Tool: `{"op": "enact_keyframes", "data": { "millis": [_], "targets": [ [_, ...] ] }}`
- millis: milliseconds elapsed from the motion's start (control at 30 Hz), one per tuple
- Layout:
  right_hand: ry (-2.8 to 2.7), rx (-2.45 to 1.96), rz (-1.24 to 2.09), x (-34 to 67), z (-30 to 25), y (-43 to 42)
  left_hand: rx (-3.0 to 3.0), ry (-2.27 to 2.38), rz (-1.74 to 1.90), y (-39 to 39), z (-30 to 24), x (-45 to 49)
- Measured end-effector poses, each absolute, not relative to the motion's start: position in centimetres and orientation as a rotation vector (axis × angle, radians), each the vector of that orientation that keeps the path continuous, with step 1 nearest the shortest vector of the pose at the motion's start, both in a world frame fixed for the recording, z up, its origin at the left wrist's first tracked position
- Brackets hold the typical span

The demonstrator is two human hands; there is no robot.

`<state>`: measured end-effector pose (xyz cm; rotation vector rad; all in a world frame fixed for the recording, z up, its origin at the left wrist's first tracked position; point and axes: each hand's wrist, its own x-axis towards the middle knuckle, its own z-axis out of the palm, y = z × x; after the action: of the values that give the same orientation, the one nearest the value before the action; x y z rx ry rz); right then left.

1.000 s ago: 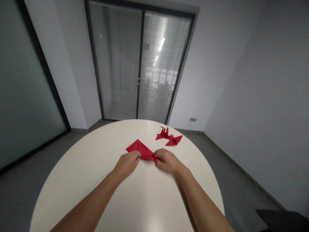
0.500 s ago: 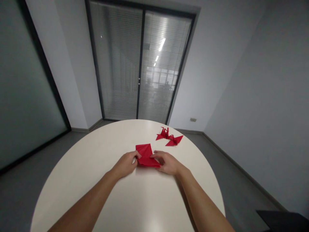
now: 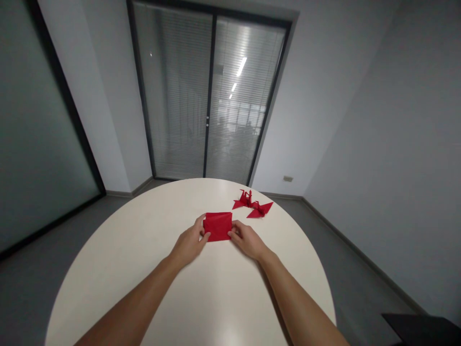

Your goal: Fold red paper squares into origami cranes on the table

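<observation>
Over the round white bench [image 3: 144,269] both forearms reach forward, left hand [image 3: 188,245] and right hand [image 3: 248,241] low, palms down. Their narrow fingers pinch the side edges of the red folded paper rectangle [image 3: 218,226], flat at mid-bench. It looks like a folding step; a clean crease needs even edges. Small red paper cranes [image 3: 252,204] lie near

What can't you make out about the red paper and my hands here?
Head view only.
Red paper: fold layers too small to count.
Left hand, right hand: the hands' backs hide whether the fingers pinch or press its side edges.
Red folded figures: too small to count.
Dark object: cut off by the bottom right corner.
</observation>
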<state>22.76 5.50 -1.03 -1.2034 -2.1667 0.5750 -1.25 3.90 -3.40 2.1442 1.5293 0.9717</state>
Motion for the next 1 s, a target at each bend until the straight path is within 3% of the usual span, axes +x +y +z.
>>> {"op": "enact_keyframes", "data": {
  "millis": [200, 533, 700, 1000],
  "targets": [
    [-2.108, -1.178, 0.615, 22.4, -1.8, 5.7, 2.446, 1.553, 1.142, 3.7, -3.0, -0.7],
    [-2.152, -1.319, 0.467, 22.6, -1.4, 5.7, 2.628, 1.420, 0.372, 2.7, -3.1, 0.2],
    [-2.276, -1.248, 0.185, 21.7, -0.1, 4.6, 2.588, 1.464, 0.302, 2.4, -2.6, 0.4],
    [-2.541, -1.268, 0.398, 19.3, -0.4, 3.2, 2.593, 1.398, 0.359, 2.1, -2.5, 0.5]
  ]
}}
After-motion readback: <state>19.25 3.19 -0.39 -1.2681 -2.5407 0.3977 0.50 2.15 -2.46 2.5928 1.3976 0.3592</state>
